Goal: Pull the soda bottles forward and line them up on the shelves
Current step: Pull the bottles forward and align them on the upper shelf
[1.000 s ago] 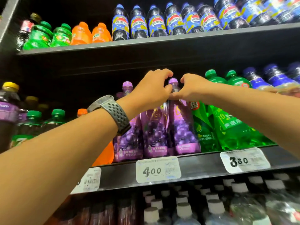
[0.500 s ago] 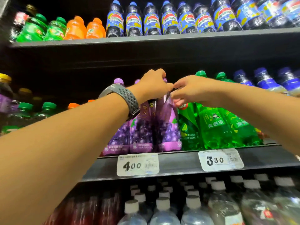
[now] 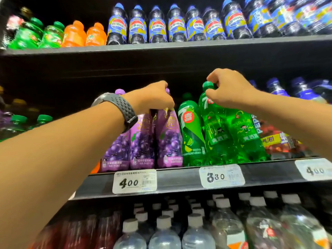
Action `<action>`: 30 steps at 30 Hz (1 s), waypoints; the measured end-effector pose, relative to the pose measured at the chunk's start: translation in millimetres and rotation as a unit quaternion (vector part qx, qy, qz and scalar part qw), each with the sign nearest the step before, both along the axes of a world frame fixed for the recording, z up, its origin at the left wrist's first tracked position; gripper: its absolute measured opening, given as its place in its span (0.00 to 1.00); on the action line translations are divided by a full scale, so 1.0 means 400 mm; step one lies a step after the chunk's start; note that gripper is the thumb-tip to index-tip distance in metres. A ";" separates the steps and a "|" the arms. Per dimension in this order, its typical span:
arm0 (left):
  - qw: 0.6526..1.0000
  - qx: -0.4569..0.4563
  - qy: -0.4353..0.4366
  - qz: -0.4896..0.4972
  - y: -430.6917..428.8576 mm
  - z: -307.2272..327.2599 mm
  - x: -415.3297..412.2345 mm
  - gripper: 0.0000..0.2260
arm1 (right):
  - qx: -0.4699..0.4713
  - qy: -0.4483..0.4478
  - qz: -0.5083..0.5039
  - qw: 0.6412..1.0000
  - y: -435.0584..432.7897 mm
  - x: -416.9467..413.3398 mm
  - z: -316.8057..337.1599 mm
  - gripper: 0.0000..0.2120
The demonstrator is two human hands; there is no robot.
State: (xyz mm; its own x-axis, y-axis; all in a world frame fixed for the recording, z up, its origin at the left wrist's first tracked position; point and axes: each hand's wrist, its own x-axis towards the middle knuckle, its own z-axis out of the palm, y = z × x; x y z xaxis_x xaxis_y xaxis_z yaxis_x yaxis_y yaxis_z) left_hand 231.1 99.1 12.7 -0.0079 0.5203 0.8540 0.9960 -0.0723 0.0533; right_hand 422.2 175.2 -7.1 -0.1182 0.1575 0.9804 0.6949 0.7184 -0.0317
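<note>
On the middle shelf three purple grape soda bottles stand at the front edge. My left hand, with a grey watch on the wrist, grips the necks of the two right-hand purple bottles from above. To their right stand green soda bottles. My right hand pinches the green cap of the second green bottle, which leans to the left.
Blue-labelled cola bottles and small green and orange bottles fill the top shelf. Large white-capped bottles stand on the bottom shelf. Blue-capped bottles sit at the middle shelf's right. Price tags hang on the shelf edge.
My right hand has left the purple bottles and moved right onto a green bottle's cap. My left hand stays on the purple bottle necks.
</note>
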 end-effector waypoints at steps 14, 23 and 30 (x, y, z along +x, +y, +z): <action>0.993 0.034 0.108 0.043 0.012 -0.015 -0.031 0.35 | -0.056 -0.012 -0.049 0.997 0.020 -0.015 0.026 0.40; 0.972 0.068 0.218 0.061 0.052 0.045 0.019 0.23 | -0.060 -0.070 -0.066 0.994 0.018 -0.014 0.063 0.30; 0.958 0.041 0.241 0.148 0.111 0.073 0.096 0.16 | -0.043 -0.135 -0.080 0.987 0.010 0.011 0.089 0.16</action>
